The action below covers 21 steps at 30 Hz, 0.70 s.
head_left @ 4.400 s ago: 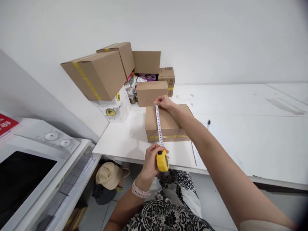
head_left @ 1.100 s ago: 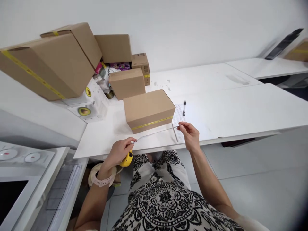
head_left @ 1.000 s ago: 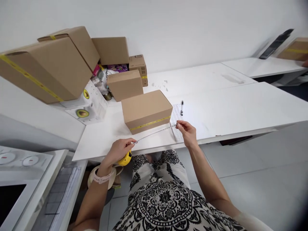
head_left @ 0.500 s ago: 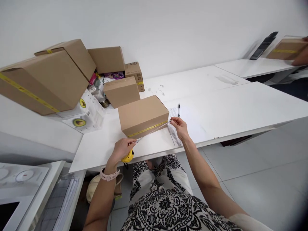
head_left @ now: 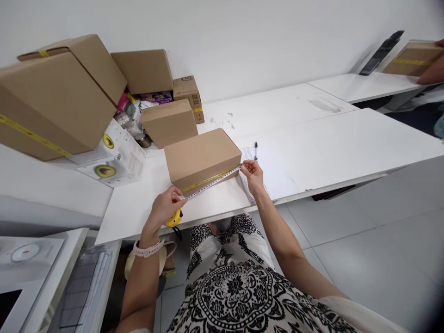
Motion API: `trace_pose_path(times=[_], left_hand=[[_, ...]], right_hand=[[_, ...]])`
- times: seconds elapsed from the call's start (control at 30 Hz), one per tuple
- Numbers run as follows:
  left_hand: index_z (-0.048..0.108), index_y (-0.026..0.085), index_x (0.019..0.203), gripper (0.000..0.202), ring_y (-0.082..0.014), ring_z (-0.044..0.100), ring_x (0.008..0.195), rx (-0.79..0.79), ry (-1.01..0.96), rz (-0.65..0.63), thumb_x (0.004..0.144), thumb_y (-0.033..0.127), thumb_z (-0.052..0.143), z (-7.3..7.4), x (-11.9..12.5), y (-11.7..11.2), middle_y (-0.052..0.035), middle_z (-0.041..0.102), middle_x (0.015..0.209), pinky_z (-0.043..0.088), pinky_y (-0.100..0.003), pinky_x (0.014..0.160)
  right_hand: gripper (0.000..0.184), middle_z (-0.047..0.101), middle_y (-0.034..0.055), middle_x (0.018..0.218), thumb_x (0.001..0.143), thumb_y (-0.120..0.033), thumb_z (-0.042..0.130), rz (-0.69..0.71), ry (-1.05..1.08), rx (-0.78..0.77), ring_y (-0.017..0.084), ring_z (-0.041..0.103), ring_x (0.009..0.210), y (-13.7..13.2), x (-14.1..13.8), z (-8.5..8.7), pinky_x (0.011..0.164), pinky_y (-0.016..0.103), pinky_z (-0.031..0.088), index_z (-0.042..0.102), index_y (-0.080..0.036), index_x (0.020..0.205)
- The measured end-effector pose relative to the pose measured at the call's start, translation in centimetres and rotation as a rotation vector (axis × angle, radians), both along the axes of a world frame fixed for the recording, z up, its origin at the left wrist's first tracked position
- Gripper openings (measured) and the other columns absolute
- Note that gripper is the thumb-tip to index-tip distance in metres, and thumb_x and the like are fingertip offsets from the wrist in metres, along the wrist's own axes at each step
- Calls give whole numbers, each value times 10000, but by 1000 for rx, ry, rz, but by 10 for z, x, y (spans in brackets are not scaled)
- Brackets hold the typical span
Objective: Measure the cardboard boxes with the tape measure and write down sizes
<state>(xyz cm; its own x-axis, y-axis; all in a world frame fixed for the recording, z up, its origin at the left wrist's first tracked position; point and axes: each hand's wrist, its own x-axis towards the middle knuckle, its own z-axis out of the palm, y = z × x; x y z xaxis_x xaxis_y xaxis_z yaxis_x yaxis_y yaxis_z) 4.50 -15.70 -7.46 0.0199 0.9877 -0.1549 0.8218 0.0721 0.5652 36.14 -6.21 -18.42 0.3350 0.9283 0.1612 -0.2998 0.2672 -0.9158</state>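
A closed cardboard box (head_left: 204,155) with yellow tape low on its front side lies on the white table. Along that front side runs the white blade of a tape measure (head_left: 213,182), stretched between my two hands. My left hand (head_left: 166,206) pinches the blade by the box's left front corner, with the yellow case (head_left: 174,218) hanging just under it. My right hand (head_left: 253,175) pinches the blade's end at the right front corner. Partly beneath my right hand lies a spiral notebook (head_left: 270,178), with a black pen (head_left: 255,151) at its top.
Several cardboard boxes (head_left: 62,97) and white avocado-print cartons (head_left: 114,162) are piled at the left, with plastic-wrapped goods between. On the far right, another person's hand (head_left: 433,69) touches a taped box (head_left: 409,59) beside a dark upright object (head_left: 379,53).
The blade has come up against the box's front, its printed face now showing. My left hand has shifted left to the box's left corner; my right hand stays by the right corner.
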Motion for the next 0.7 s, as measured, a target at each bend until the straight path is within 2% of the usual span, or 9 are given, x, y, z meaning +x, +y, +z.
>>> trace_pose_path(times=[0.2, 0.47, 0.63, 0.7], left_hand=[[501, 251, 986, 370, -247, 702, 760, 19, 11, 114, 758, 479, 683, 3, 0, 1, 14, 751, 725, 444, -331, 714], [508, 182, 1322, 638, -269, 708, 848, 65, 54, 174, 780, 471, 682, 0, -6, 3, -11, 773, 785, 447, -343, 752], [412, 110, 1487, 844, -258, 699, 861, 112, 51, 240, 778, 461, 703, -3, -14, 6, -23, 768, 797, 457, -344, 803], [318, 72, 1553, 965, -251, 695, 847, 120, 40, 250, 767, 469, 715, -5, -20, 9, -23, 766, 794, 464, -339, 792]], right_hand=[[356, 648, 5, 871, 663, -377, 835, -14, 26, 40, 145, 594, 789, 6, -2, -3, 820, 323, 524, 657, -239, 938], [363, 651, 8, 867, 668, -393, 839, 0, 19, 47, 147, 600, 787, 9, -10, -6, 820, 327, 531, 654, -237, 939], [360, 656, 17, 876, 685, -407, 826, -35, -19, 38, 155, 605, 796, 4, -18, -7, 821, 337, 540, 646, -235, 944], [343, 655, 19, 882, 704, -402, 814, -39, -26, 33, 155, 604, 797, -1, -22, -9, 818, 336, 540, 649, -232, 952]])
